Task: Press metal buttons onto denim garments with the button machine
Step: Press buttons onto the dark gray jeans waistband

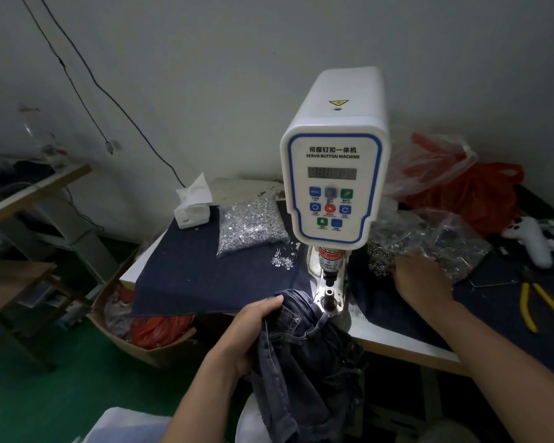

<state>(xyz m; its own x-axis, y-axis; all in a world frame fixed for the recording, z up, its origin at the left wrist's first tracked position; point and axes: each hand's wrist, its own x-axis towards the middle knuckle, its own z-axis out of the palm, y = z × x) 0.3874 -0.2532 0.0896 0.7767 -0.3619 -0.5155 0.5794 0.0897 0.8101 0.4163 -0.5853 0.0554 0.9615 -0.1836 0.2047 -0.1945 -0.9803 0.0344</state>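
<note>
The white servo button machine (335, 174) stands at the middle of the table, its press head (329, 266) above the lower die (328, 297). My left hand (253, 327) grips the waistband of dark denim jeans (304, 356), held just left of the die and hanging off the table's front edge. My right hand (421, 279) reaches into a heap of metal buttons (381, 259) spilling from a clear bag right of the machine; its fingertips are blurred among the buttons.
A clear bag of silver rivets (251, 223) and some loose ones (283, 259) lie on dark denim cloth (199, 276) left of the machine, beside a tissue box (194, 207). Yellow pliers (539, 306) and red plastic bags (480, 190) are at the right. A cardboard box (147, 334) sits on the floor.
</note>
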